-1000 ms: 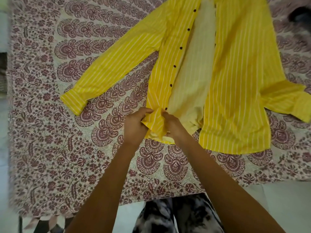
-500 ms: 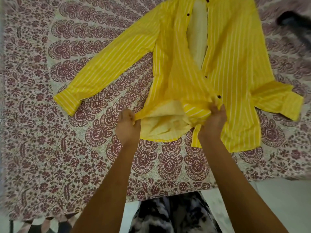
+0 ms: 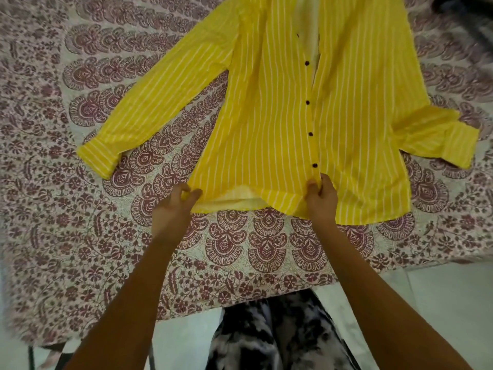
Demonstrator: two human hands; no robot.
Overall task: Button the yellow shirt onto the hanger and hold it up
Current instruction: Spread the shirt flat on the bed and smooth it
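Maroon-printed bedspread (image 3: 80,236) below, shirt (image 3: 266,116) flat, collar end away from you. Your right hand (image 3: 321,198) pinches the button edge at the hem, left hand (image 3: 173,209) pinches the hem corner; the buttons (image 3: 310,134) run straight ahead from your right grip.

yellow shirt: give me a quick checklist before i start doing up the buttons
1. Left hand grips the hem corner of the yellow shirt: ok.
2. Right hand pinches the bottom of the button edge: ok.
3. Buttons face up and uncovered: ok.
4. Fronts meet near the top: not ok, the pale inside shows through a gap.
5. Hanger inside the shirt: cannot tell, none in view.
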